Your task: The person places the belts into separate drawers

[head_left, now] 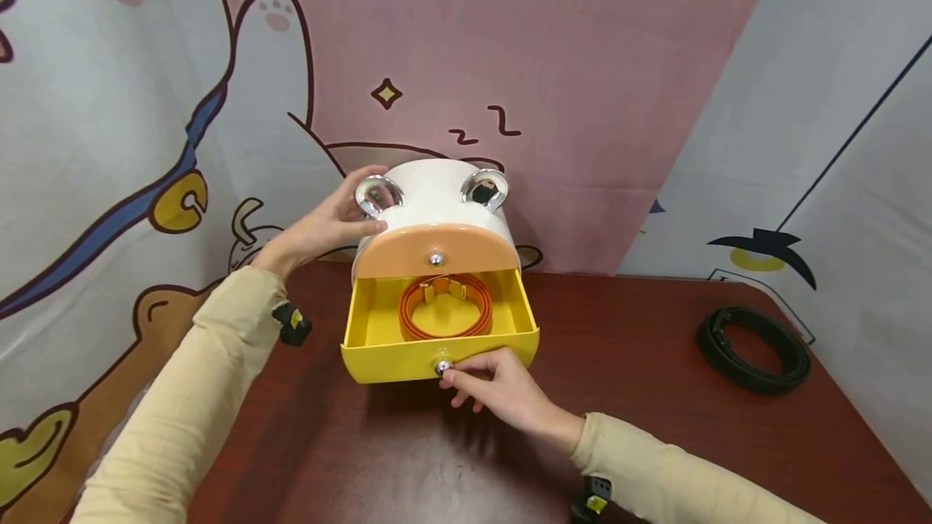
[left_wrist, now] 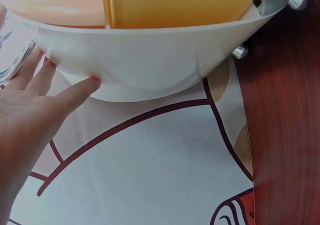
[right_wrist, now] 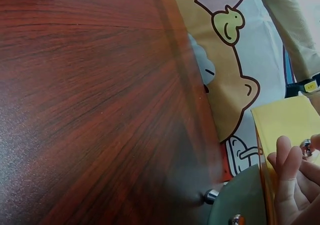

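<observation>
A white rounded storage box [head_left: 431, 194] with two shiny eye-like rings stands on the table. Its lower yellow drawer [head_left: 393, 362] is pulled out, and a coiled orange belt [head_left: 478, 320] with gold-coloured metal parts lies inside. The upper orange drawer [head_left: 396, 253] is closed. My right hand [head_left: 506, 389] pinches the silver knob [head_left: 442, 367] of the yellow drawer between thumb and finger. On the box's left side my left hand [head_left: 331, 218] rests with fingers extended; the left wrist view shows its fingertips against the white shell [left_wrist: 145, 65].
A coiled black belt [head_left: 797, 370] lies on the right side of the dark red wooden table [head_left: 619, 346]. Behind the box hangs a cartoon-printed cloth [head_left: 582, 103], close to its back. Small silver feet [right_wrist: 211, 196] show under the box.
</observation>
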`<state>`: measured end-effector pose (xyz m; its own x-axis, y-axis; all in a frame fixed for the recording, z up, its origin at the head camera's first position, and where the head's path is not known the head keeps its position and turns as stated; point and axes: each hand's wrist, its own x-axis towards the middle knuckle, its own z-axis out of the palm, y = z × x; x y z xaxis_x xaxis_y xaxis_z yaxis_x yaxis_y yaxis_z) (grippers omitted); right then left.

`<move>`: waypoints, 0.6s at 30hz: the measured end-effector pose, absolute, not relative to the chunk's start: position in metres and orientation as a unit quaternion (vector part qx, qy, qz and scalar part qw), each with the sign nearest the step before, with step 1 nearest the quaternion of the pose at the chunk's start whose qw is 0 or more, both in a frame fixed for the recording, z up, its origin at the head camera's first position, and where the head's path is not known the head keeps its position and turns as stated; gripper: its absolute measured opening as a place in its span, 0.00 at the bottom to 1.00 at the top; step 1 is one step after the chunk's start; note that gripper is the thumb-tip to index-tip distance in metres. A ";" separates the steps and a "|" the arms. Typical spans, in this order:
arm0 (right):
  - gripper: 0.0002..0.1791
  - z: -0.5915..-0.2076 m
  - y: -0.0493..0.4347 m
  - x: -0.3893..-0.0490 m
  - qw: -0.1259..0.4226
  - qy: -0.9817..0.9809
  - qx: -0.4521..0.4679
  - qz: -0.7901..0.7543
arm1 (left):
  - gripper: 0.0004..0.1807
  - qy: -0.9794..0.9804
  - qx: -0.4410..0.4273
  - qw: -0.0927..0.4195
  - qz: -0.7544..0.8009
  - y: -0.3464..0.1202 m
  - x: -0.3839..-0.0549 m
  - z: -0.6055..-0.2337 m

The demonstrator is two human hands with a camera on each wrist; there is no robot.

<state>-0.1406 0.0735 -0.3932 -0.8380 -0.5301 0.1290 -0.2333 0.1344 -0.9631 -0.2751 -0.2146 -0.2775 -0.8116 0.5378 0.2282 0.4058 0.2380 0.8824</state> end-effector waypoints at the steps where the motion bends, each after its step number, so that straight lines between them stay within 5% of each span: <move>1: 0.11 -0.393 0.074 -0.141 0.121 0.743 -0.256 -0.606 | 0.42 0.784 0.301 0.062 0.540 -0.214 -0.275 -0.277; 18: 0.11 -0.392 0.068 -0.158 0.101 0.756 -0.246 -0.598 | 0.43 0.787 0.295 0.066 0.539 -0.215 -0.276 -0.277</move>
